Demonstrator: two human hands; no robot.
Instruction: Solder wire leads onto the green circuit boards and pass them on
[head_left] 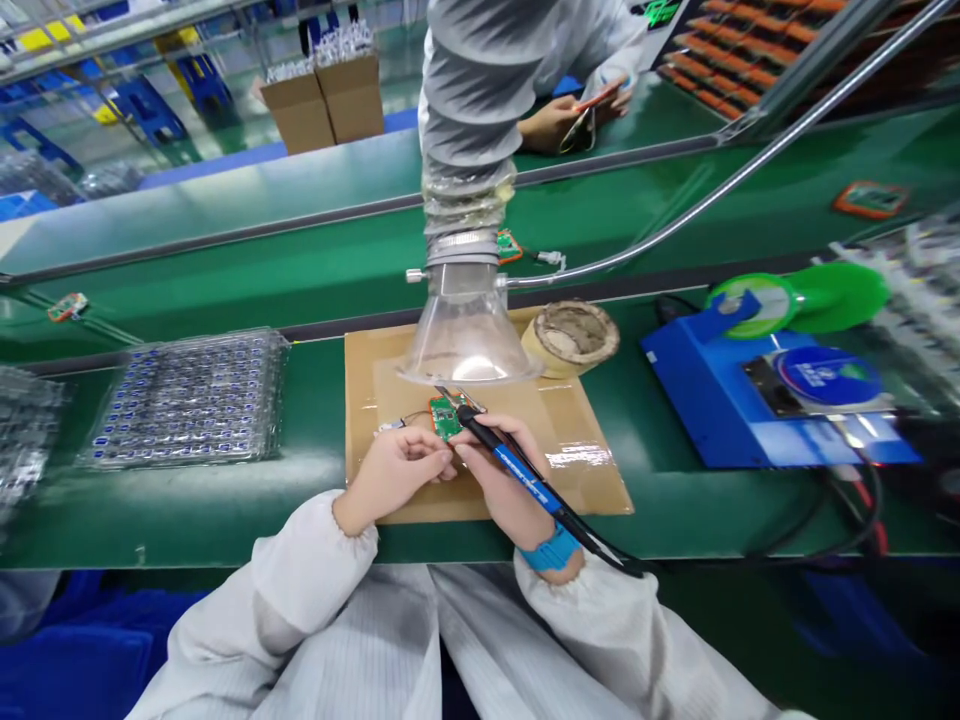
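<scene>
Over a taped cardboard sheet [592, 470], my right hand [517, 480] holds a blue and black soldering iron [525, 477], its tip pointing up and left over a small green circuit board [445, 415]. The board has an orange edge. My left hand [401, 468] is closed, thumb and fingers pinched together just below the board's left side; what they grip is too small to make out. A thin wire with a white connector [391, 426] lies by the board's left. A clear fume hood [469, 330] hangs just above the board.
Clear trays of small parts [187, 400] lie left. Behind the cardboard's right side stands a round pot [574, 335]. A blue machine [712, 400] with a green reel is at right. Boards lie on the green conveyor [322, 275]; beyond it, a person's hands [559, 125] hold something orange.
</scene>
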